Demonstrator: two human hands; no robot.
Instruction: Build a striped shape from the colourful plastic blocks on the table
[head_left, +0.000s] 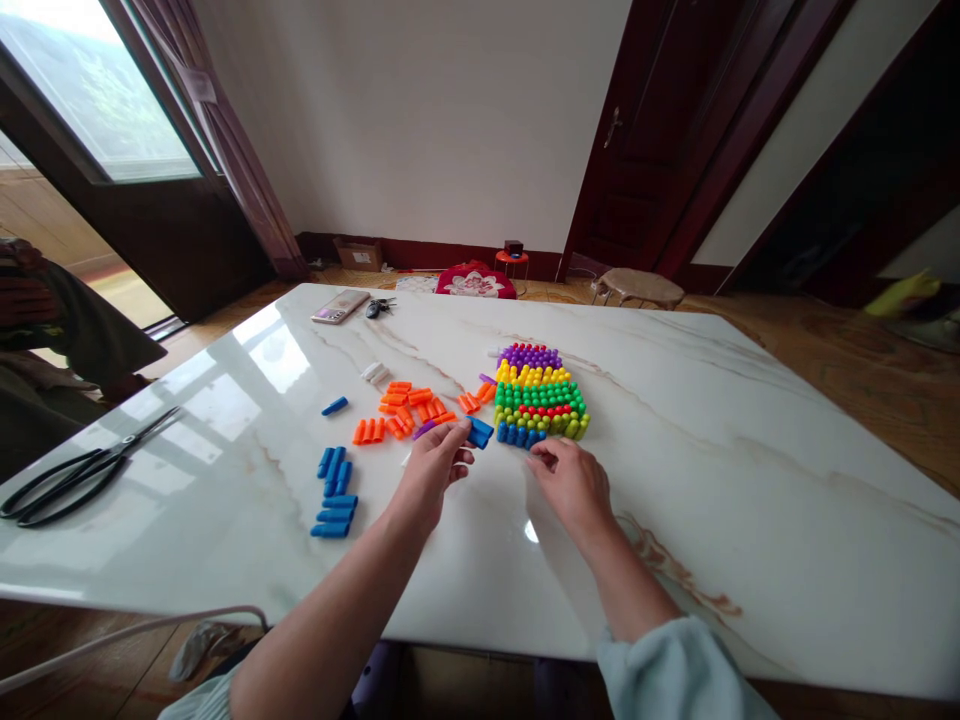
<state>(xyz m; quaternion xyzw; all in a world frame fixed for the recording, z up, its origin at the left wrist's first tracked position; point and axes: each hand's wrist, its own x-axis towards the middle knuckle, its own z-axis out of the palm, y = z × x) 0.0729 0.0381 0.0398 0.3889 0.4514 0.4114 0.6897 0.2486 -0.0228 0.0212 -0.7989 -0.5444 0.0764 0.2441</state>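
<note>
A block of upright pegs [540, 395] stands mid-table in rows of purple, yellow, green, red, olive and blue. My left hand [433, 465] pinches a few blue pegs [480, 432] just left of the block's near blue row. My right hand [571, 480] rests below the block with fingers curled, fingertips close to the blue row; I cannot make out anything in it. Loose orange pegs [409, 408] lie left of the block. More blue pegs [334, 492] lie in a group further left, and one blue peg [334, 406] lies apart.
The white marble table [750, 480] also carries black scissors [75, 475] at the left edge, a phone [340, 306] and keys [377, 307] at the far side, and a small white piece [374, 373]. A stool [637, 287] and a red cushion [474, 282] sit beyond.
</note>
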